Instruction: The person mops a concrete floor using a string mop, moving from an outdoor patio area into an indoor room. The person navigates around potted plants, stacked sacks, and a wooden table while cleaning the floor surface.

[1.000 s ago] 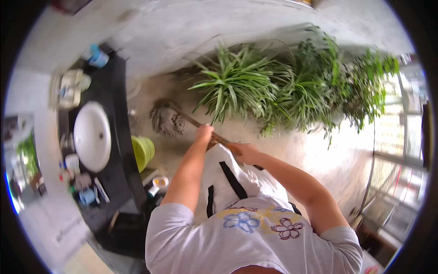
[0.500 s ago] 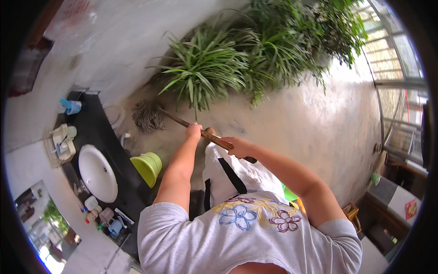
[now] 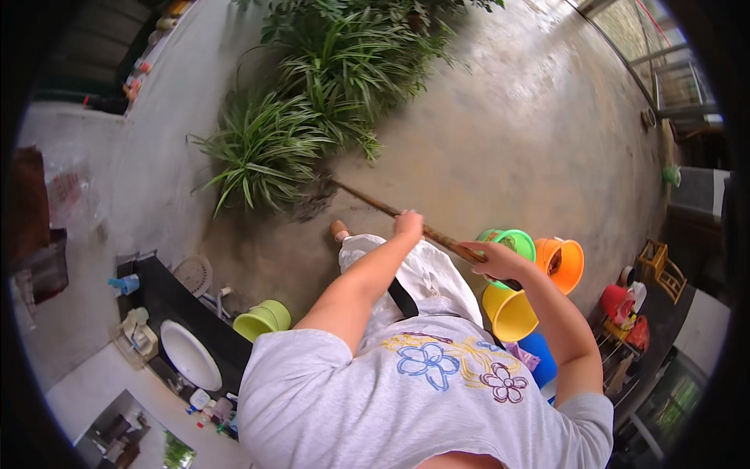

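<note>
Both of my hands are closed around the wooden handle of a mop [image 3: 444, 241], which slants from beside my right hip to the floor ahead on the left. My left hand [image 3: 408, 225] grips the shaft partway along. Nearer the top end, my right hand [image 3: 498, 262] wraps round it. The dark, motion-smeared mop head [image 3: 314, 202] lies on the concrete floor, close against the long-leaved plants [image 3: 269, 152] and partly behind their leaves.
To the right stand a green bucket [image 3: 516, 244], an orange bucket [image 3: 570, 264], a yellow bucket [image 3: 512, 314] and a blue container [image 3: 539, 356]. At left are a lime-green bucket [image 3: 264, 319] and a black counter [image 3: 168, 293] with a white sink [image 3: 190, 356]. A small wooden chair [image 3: 662, 268] is far right.
My view has turned to the right, bringing the coloured buckets into sight. The mop head has moved from beside the counter to the plants' near edge; both hands keep their hold.
</note>
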Demonstrator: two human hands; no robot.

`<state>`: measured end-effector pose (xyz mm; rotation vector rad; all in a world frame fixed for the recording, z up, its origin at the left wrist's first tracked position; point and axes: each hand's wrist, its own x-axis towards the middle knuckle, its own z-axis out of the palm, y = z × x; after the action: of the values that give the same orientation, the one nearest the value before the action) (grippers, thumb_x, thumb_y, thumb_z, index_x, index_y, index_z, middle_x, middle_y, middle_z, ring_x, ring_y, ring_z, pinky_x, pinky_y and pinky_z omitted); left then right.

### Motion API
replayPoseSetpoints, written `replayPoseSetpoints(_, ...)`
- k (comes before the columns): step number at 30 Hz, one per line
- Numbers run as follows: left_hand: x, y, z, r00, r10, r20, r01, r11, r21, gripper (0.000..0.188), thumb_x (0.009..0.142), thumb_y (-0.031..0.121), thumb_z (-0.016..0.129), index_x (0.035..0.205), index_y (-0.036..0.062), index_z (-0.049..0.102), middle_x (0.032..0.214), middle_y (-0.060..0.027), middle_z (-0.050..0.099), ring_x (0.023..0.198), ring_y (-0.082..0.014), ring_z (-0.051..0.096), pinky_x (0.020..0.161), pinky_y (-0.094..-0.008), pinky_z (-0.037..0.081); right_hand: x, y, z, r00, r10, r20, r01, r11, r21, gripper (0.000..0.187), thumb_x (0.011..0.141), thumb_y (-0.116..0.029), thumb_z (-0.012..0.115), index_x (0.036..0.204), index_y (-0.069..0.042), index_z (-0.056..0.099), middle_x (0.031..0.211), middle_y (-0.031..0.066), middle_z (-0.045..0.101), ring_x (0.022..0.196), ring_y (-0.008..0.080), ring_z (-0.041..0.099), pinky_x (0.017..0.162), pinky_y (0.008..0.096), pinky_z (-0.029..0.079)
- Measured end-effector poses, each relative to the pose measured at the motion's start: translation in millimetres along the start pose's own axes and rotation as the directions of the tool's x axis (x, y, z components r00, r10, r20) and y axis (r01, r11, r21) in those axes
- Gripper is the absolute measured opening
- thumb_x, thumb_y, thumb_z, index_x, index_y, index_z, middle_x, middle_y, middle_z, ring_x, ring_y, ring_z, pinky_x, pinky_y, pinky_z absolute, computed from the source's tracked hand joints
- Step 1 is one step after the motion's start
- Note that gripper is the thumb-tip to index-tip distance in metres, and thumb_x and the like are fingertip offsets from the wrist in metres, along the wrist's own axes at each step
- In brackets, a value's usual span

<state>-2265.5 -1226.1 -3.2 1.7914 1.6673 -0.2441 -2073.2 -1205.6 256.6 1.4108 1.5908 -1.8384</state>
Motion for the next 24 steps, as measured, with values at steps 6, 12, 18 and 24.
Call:
replayPoseSetpoints(6, 38, 123, 19, 0.926, 0.349, 0.141, -0.363, 0.927, 0.09, 0.019, 0.081, 0.016, 0.055, 0.094, 0.0152, 0.069, 0.106, -0.0063, 0.059, 0.107, -0.0247, 0.051, 0.091, -0.043, 0.041, -79, 75, 16, 0.944, 0.233, -0.232, -0.12, 0.901, 0.418, 0.064, 0.076, 0.0, 0.057, 0.136, -0.01, 0.038, 0.059, 0.0038, 0.05, 0.047, 0.0116, 0.05, 0.045, 0.0258, 0.041)
replayPoseSetpoints(12, 67, 139, 44, 0.815, 0.561, 0.148, -0.579, 0.772, 0.261, 0.015, 0.074, 0.013, 0.058, 0.083, 0.0166, 0.069, 0.094, -0.0069, 0.061, 0.098, -0.0253, 0.055, 0.083, -0.0364, 0.046, -68, 81, 62, 0.893, 0.275, -0.357, -0.007, 0.802, 0.598, 0.07, 0.072, 0.001, 0.059, 0.137, -0.009, 0.035, 0.058, 0.0027, 0.05, 0.046, 0.0103, 0.049, 0.043, 0.0251, 0.04)
replayPoseSetpoints(18, 38, 114, 9, 0.811, 0.551, 0.198, -0.585, 0.769, 0.258, 0.02, 0.079, 0.014, 0.056, 0.094, 0.0152, 0.069, 0.104, -0.0055, 0.062, 0.102, -0.0235, 0.056, 0.083, -0.0346, 0.048, -76, 42, 63, 0.908, 0.248, -0.338, -0.107, 0.917, 0.385, 0.074, 0.068, 0.003, 0.057, 0.138, -0.013, 0.036, 0.058, 0.0045, 0.053, 0.048, 0.0121, 0.052, 0.046, 0.0253, 0.042)
replayPoseSetpoints(24, -4, 27, -16, 0.891, 0.435, 0.127, -0.452, 0.873, 0.184, 0.017, 0.078, 0.015, 0.057, 0.091, 0.0179, 0.068, 0.1, -0.0063, 0.063, 0.098, -0.0246, 0.058, 0.079, -0.0362, 0.05, -61, -19, 88, 0.96, 0.159, -0.229, -0.1, 0.963, 0.25, 0.075, 0.063, 0.004, 0.056, 0.135, -0.008, 0.039, 0.059, 0.0059, 0.054, 0.047, 0.014, 0.053, 0.045, 0.0267, 0.043)
